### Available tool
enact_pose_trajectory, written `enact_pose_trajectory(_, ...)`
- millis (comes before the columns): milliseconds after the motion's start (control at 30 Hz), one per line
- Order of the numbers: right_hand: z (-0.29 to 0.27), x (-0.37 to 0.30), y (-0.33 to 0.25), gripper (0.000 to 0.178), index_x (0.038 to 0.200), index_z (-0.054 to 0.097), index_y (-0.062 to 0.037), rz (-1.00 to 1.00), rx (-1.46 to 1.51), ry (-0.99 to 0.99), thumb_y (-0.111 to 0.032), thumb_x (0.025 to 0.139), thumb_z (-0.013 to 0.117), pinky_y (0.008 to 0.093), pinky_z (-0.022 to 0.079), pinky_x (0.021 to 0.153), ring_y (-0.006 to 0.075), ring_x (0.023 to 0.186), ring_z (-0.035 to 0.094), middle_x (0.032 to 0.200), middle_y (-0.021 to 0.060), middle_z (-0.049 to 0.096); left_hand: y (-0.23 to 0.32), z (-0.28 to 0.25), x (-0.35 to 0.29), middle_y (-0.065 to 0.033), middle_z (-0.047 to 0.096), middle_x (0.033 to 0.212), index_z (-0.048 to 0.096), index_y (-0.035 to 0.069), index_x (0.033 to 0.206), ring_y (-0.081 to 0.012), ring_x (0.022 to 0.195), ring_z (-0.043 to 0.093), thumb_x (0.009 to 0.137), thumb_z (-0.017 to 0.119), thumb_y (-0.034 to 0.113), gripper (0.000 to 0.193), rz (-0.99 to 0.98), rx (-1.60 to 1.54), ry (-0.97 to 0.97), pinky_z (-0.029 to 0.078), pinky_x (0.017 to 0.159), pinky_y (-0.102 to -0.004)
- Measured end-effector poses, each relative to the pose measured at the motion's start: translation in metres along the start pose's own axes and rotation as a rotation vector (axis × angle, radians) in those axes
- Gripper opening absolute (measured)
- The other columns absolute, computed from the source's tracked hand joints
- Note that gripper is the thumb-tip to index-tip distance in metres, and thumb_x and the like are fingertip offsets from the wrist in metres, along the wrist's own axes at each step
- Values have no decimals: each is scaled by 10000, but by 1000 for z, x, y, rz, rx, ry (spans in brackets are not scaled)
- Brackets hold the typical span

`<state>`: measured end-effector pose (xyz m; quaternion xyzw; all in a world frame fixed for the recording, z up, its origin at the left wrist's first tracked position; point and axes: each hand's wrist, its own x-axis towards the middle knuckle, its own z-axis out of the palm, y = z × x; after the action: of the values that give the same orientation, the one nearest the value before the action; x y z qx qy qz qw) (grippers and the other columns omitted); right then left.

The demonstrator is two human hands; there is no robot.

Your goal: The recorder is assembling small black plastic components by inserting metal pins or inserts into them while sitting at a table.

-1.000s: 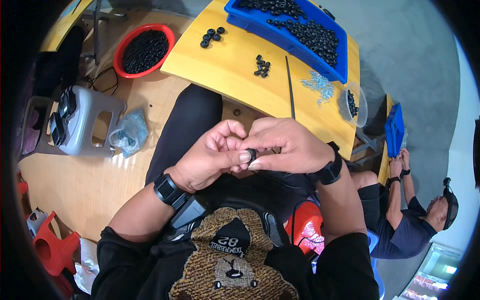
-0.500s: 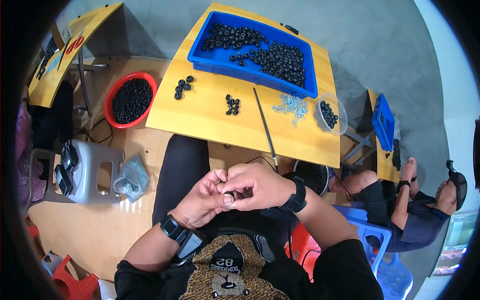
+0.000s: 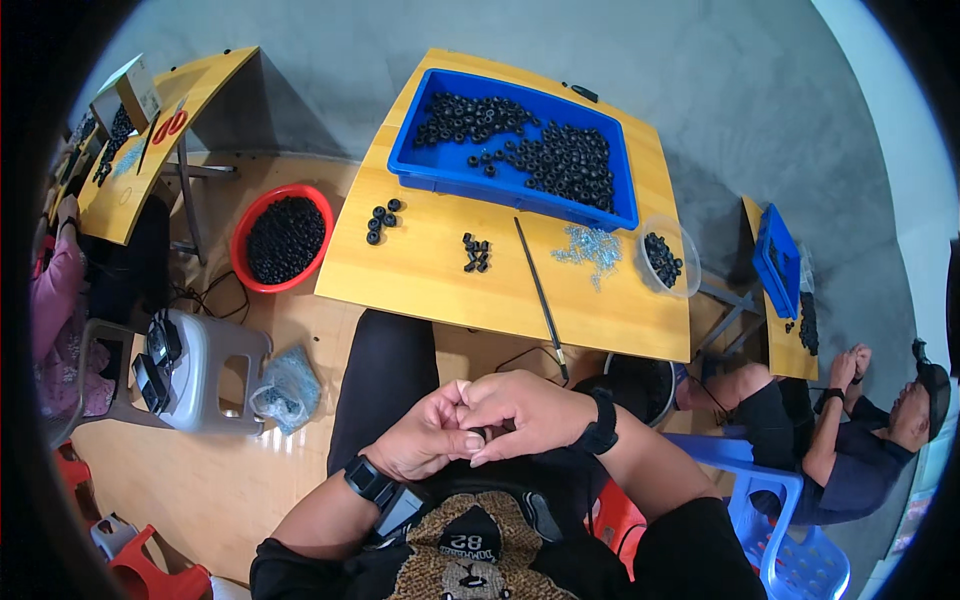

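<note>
Held together in front of my chest are my left hand [image 3: 425,440] and my right hand [image 3: 535,413]. Their fingers pinch a small round black part [image 3: 481,433], mostly hidden by the fingertips. Beyond them, the yellow table [image 3: 430,285] carries a small group of black rings [image 3: 382,220], a cluster of smaller black pieces [image 3: 476,253], a thin dark brush [image 3: 538,290] and a pile of tiny clear pieces [image 3: 590,248]. A blue tray [image 3: 500,193] of black rings stands at the back. To its right front sits a clear plastic bowl [image 3: 690,280] with more black parts.
A red basin [image 3: 243,270] of black parts stands left of the table, near a grey stool [image 3: 215,400] and a clear bag [image 3: 288,390]. At right, a person [image 3: 850,455] sits by a blue chair [image 3: 750,500]. Another yellow table [image 3: 215,80] holds red scissors [image 3: 170,127].
The whole view has shifted, so the table and trays appear lower and slightly further right. My hands stay together around the small black part, fingers slightly rearranged.
</note>
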<state>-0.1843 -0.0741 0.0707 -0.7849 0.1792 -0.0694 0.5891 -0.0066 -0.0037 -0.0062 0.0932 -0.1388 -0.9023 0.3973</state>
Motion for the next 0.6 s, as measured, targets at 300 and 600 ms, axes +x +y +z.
enact_pose_trajectory(300,3,-7,10,197,893,697,-76,65,-12,113,-214,761,747,265,342,482,112,523,464,621,45,493,1,-3,6,-142,611,1105,469,48,1129,-172,968,630,848,629,-24,331,-118,-126,124,543,797,-274)
enact_pose_trajectory(600,-1,1,13,177,822,685,-41,78,-4,107,-167,720,756,278,356,482,144,503,469,575,82,500,1,-20,7,-112,575,1112,449,62,1200,-142,869,595,858,623,31,386,-162,-123,65,498,715,-253)
